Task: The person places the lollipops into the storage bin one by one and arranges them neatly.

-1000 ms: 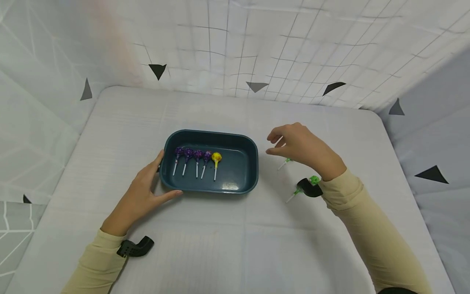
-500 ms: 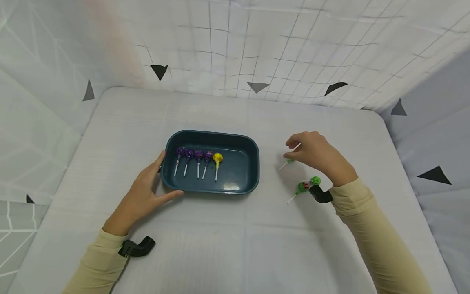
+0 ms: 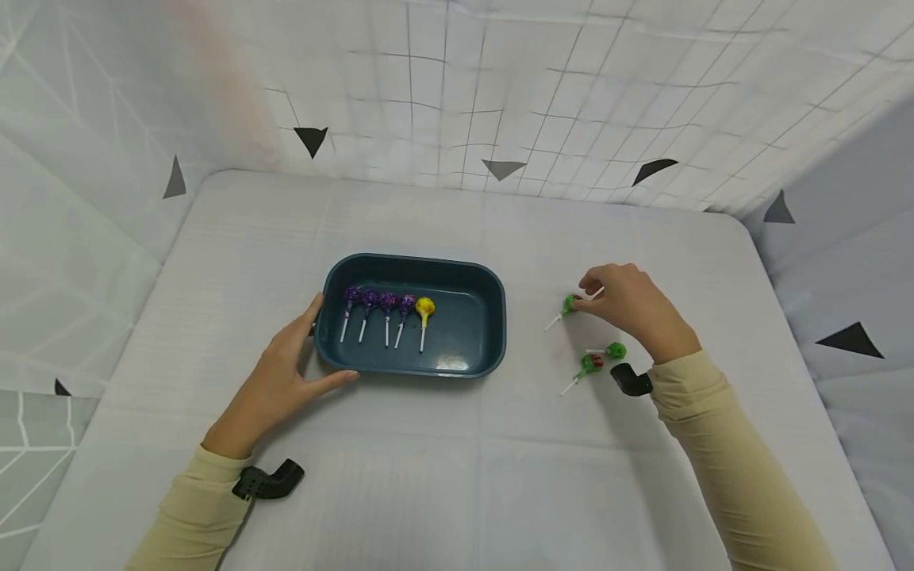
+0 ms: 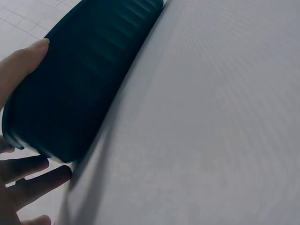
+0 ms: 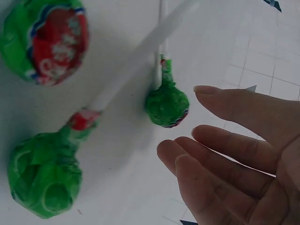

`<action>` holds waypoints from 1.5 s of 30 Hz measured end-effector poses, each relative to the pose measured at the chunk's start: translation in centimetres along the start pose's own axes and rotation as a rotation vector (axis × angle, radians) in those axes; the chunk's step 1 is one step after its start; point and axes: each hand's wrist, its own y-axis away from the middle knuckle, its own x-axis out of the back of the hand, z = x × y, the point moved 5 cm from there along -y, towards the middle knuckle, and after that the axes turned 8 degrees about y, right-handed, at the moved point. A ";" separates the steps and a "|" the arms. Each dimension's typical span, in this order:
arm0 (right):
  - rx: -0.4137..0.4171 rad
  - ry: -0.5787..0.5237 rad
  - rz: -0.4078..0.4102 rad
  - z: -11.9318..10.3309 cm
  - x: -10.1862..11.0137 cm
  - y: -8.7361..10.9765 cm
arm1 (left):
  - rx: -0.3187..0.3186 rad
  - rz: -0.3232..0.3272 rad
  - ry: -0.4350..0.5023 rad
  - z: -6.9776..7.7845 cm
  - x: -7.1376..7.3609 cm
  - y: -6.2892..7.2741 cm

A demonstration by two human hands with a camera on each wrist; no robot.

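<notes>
My left hand (image 3: 276, 377) spreads around the near left corner of a dark teal tray (image 3: 464, 321). In the left wrist view its thumb (image 4: 28, 61) lies along the tray's long side, and the other fingers reach the short end. My right hand (image 3: 635, 305) hangs over the farthest of three green-wrapped lollipops (image 3: 569, 304), thumb and fingertips close around its head. The right wrist view shows a gap between the fingers and that lollipop (image 5: 167, 105). Nearer to me lie the other two, one green lollipop (image 3: 616, 350) and one green-and-red lollipop (image 3: 590, 364).
Inside the tray, several purple lollipops (image 3: 388, 301) and one yellow lollipop (image 3: 424, 306) lie in a row, sticks toward me. Everything rests on a white-covered table (image 3: 400, 476). Pale curtains (image 3: 557, 95) hang behind it. Black wrist mounts (image 3: 631, 380) sit on both sleeves.
My right hand has moved right and slightly toward me, from beside the tray to the far green lollipop, uncovering the two nearer ones. The left hand has stayed at the tray.
</notes>
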 end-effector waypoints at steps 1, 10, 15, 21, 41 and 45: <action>-0.001 0.001 -0.002 0.2 -0.1 -0.1 | 0.002 0.000 0.001 0.0 0.0 0.0; -0.008 -0.030 -0.018 0.8 -0.9 -0.5 | 0.008 0.001 0.006 -0.1 -0.1 0.0; -0.007 -0.029 -0.007 0.7 -1.3 -1.0 | 0.008 0.003 0.009 -0.2 -0.1 -0.1; 0.004 -0.045 0.003 0.6 -1.8 -1.3 | 0.007 -0.001 0.008 -0.2 -0.2 0.0; 0.054 -0.143 -0.031 0.2 -2.3 -1.4 | 0.012 -0.007 0.004 -0.3 -0.1 0.0; 0.062 -0.151 -0.029 0.1 -2.2 -1.4 | 0.010 -0.004 0.002 -0.3 -0.1 0.0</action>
